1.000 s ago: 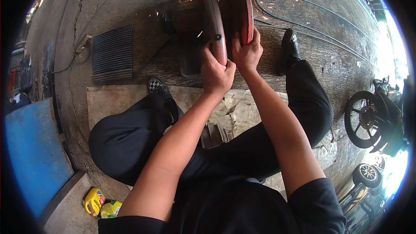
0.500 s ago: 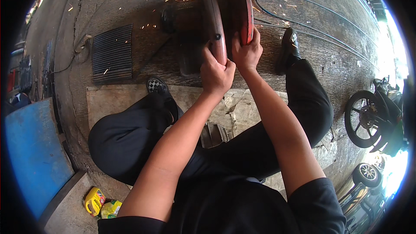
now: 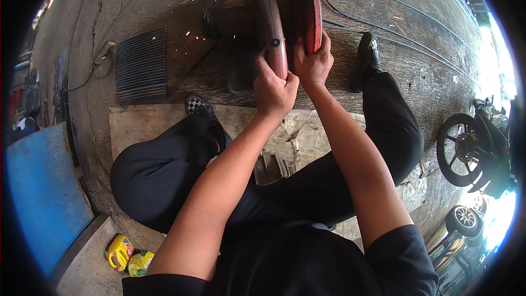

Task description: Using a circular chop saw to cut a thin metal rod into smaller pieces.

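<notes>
A cut-off saw [image 3: 267, 16] stands on the ground at the top of the view, throwing orange sparks on both sides. My left hand [image 3: 275, 89] is wrapped round the near end of its long reddish-brown handle. My right hand [image 3: 314, 64] grips the lower end of the red-edged blade guard [image 3: 313, 16], just right of the handle. Both forearms stretch forward between my spread knees. The cutting point and whatever is being cut are hidden behind the saw.
Left of the saw lies a row of dark metal rods [image 3: 141, 66]. A blue cable [image 3: 372, 21] loops across the ground on the right. A worn sheet [image 3: 148, 123] lies beneath my legs. Nearby are a blue panel [image 3: 46, 197], a yellow jug [image 3: 119, 252] and a motorcycle [image 3: 466, 148].
The saw's handle and guard, with both my hands on them, have shifted very slightly away from me. The sparks fly in a different pattern.
</notes>
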The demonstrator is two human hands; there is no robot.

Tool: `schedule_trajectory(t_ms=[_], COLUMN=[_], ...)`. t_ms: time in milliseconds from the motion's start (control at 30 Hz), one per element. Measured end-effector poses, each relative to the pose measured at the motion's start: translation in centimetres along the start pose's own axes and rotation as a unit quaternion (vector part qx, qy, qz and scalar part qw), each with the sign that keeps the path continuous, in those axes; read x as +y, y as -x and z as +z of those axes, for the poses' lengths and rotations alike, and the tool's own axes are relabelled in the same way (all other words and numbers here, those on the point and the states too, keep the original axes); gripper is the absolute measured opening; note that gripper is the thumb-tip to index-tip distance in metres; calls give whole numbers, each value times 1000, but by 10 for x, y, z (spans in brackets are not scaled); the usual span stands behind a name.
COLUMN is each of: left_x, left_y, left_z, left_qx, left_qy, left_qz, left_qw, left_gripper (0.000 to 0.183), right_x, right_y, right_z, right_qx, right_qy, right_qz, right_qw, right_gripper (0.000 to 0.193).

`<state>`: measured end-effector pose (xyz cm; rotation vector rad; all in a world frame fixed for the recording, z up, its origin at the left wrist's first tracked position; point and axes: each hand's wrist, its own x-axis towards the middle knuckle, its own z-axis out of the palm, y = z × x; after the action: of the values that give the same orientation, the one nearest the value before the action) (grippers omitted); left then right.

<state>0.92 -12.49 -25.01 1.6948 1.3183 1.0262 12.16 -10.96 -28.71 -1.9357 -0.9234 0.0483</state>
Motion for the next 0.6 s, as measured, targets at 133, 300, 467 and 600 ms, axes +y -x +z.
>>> schedule_trajectory(t_ms=[133, 300, 467, 600], left_x=[1, 0, 0, 1], left_y=[0, 1, 0, 0], left_z=[0, 0, 1, 0], left_qx=[-6, -8, 3, -4], left_qy=[5, 5, -9, 6], left_qz=[-3, -13, 2, 0], left_qw=[1000, 1000, 1000, 1000], left_gripper=[60, 59, 59, 59], right_x=[1, 2, 3, 2], right_y=[0, 0, 1, 1], right_z=[0, 1, 0, 0], right_qx=[0, -1, -6, -2], right_qy=[1, 2, 4, 2], right_qz=[-1, -13, -7, -11], right_qw=[1000, 1000, 1000, 1000], right_gripper=[53, 54, 54, 54])
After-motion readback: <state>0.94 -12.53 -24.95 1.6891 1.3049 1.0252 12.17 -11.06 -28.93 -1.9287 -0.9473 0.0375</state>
